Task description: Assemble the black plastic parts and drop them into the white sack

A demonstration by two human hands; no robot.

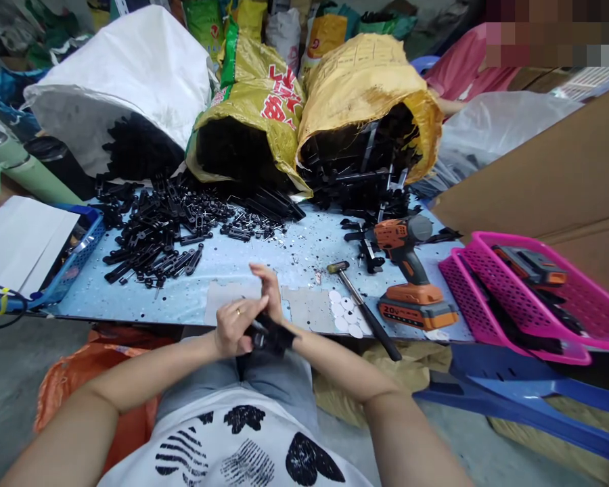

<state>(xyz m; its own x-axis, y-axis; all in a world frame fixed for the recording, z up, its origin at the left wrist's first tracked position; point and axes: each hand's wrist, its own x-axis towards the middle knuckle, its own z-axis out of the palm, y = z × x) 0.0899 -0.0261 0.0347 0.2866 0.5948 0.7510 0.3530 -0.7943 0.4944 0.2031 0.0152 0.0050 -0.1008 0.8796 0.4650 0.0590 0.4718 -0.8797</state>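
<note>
My left hand (233, 328), with a ring on one finger, reaches across to my right wrist. Its fingers are closed on a black wrist strap (279, 338) wrapped round that wrist; part of the strap is hidden behind the fingers. My right hand (270, 292) is held up in front of my lap, fingers stretched out, holding nothing that I can see. Beneath and behind both hands is the front edge of the blue table (238, 260), with a grey mat (304, 311). A hammer (365, 308) and an orange cordless impact driver (406, 270) rest to the right.
Black plastic parts (157, 223) lie heaped at the back left. Behind them stand a white sack (137, 61), a green-yellow sack (256, 101) and a yellow sack (360, 81). Pink baskets (578, 284), a blue basket (76, 260) and white discs (344, 311) flank the hands. Another person's sleeve (461, 61) shows.
</note>
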